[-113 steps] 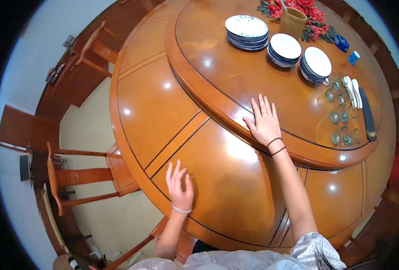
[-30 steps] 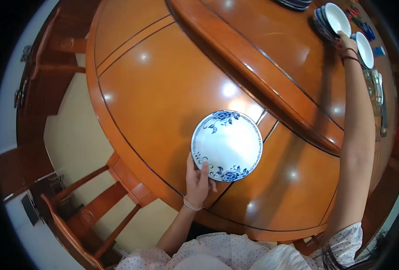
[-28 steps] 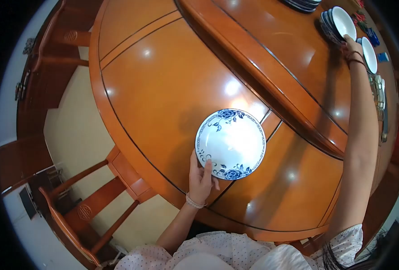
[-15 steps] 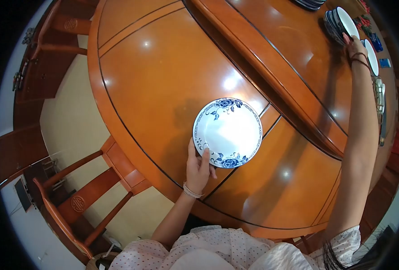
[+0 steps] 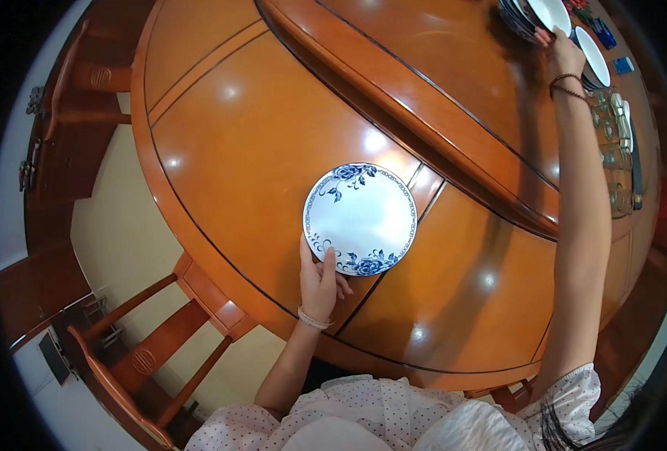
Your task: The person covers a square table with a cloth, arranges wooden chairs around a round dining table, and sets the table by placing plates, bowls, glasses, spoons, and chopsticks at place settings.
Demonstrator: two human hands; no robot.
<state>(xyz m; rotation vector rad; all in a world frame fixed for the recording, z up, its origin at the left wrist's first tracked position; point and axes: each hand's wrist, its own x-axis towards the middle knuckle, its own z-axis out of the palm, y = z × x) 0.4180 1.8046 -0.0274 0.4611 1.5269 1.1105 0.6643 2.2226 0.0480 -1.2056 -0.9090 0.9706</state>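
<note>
My left hand (image 5: 320, 289) holds a white plate (image 5: 363, 218) with blue flowers and a patterned rim. Its thumb lies on the plate's upper face near the lower left edge, and the fingers go underneath. Far to the upper right, my right hand (image 5: 562, 54) has its fingers closed at the near rim of a white bowl (image 5: 550, 13). That bowl leans at a stack of dark-sided bowls (image 5: 515, 21). Part of the stack is cut off by the top of the view. Beside the wrist stands another stack of white bowls (image 5: 593, 59).
A large round wooden table (image 5: 228, 165) carries a raised turntable (image 5: 423, 60). Several drinking glasses (image 5: 615, 161) stand along the right, near a small blue box (image 5: 623, 65). Wooden chairs (image 5: 149, 353) stand at the table's left edge.
The view has shifted, so the table's far-right items sit higher and further left. My left hand still holds the plate, and my right hand stays at the bowl's rim.
</note>
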